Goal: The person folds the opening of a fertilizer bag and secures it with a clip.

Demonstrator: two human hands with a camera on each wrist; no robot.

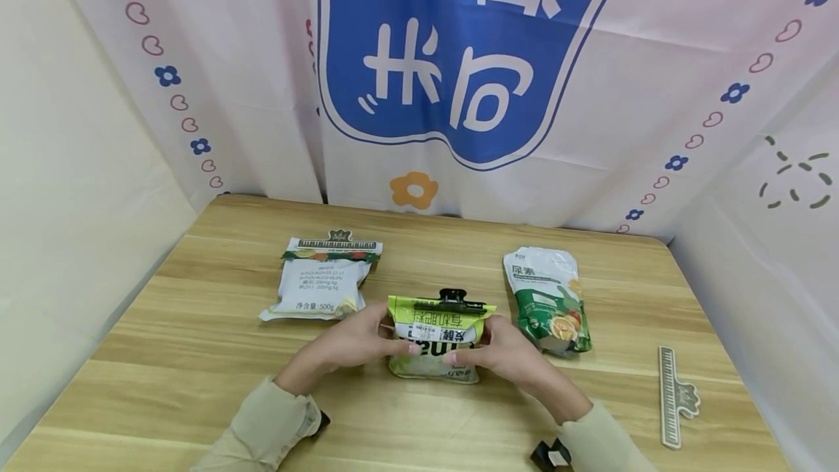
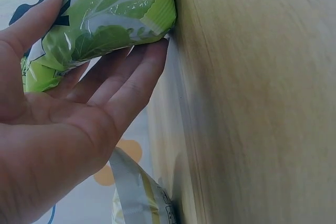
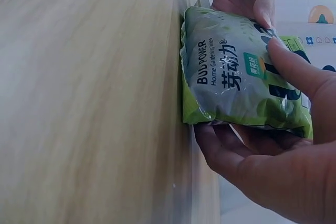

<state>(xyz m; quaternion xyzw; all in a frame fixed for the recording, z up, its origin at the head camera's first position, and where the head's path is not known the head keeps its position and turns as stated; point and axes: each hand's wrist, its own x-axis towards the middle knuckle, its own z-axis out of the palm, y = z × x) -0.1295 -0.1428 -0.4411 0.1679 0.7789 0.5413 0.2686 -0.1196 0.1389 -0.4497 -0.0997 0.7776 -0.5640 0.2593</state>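
A green and white fertilizer bag [image 1: 432,366] stands at the middle of the table, its top folded over. A black clip [image 1: 452,301] sits across that fold. My left hand [image 1: 357,339] holds the bag's left side, thumb on the front and fingers reaching behind. On the other side my right hand [image 1: 510,352] grips it the same way. In the right wrist view, the lettered front of the bag [image 3: 226,72] shows between both thumbs, and its bottom edge is right at the tabletop. The left wrist view shows the fingers [image 2: 131,77] along the bag's back.
To the back left lies a white bag [image 1: 321,286] with a grey clip [image 1: 339,240] along its top. A green and white pouch [image 1: 547,301] lies to the right. Near the right edge is a loose grey clip [image 1: 670,399]. A printed curtain [image 1: 262,93] hangs behind the table.
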